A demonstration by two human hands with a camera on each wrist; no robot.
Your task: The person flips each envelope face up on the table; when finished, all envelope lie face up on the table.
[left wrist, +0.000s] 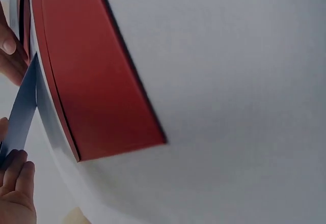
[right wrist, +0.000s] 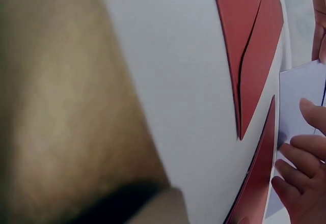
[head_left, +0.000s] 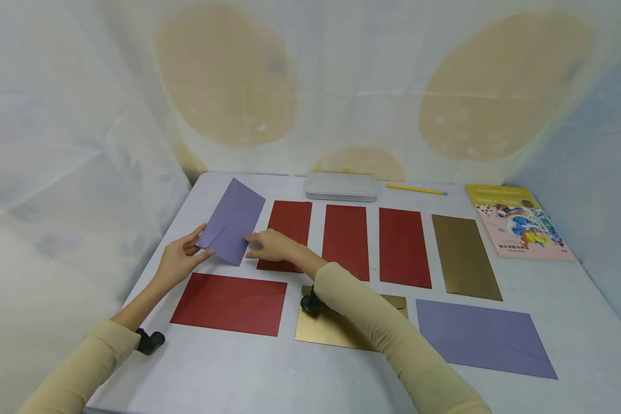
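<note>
A purple envelope (head_left: 233,221) is tilted over the table's left part, its flap seam near the lower left. My left hand (head_left: 180,257) grips its lower left edge, thumb on one side and fingers on the other. At the opposite edge my right hand (head_left: 274,246) touches the envelope with an extended index finger, its other fingers loosely bent. Under the right hand lies a red envelope (head_left: 294,218), partly covered. Nearer the front, a red envelope (head_left: 230,305) lies sideways, and a gold envelope (head_left: 331,330) is partly hidden by the right forearm.
Two red envelopes (head_left: 345,236) (head_left: 403,247) and a brown-gold one (head_left: 466,256) continue the row rightward. A second purple envelope (head_left: 483,336) lies front right. Along the back are a grey case (head_left: 341,187), a yellow pencil (head_left: 416,189) and a book (head_left: 517,221).
</note>
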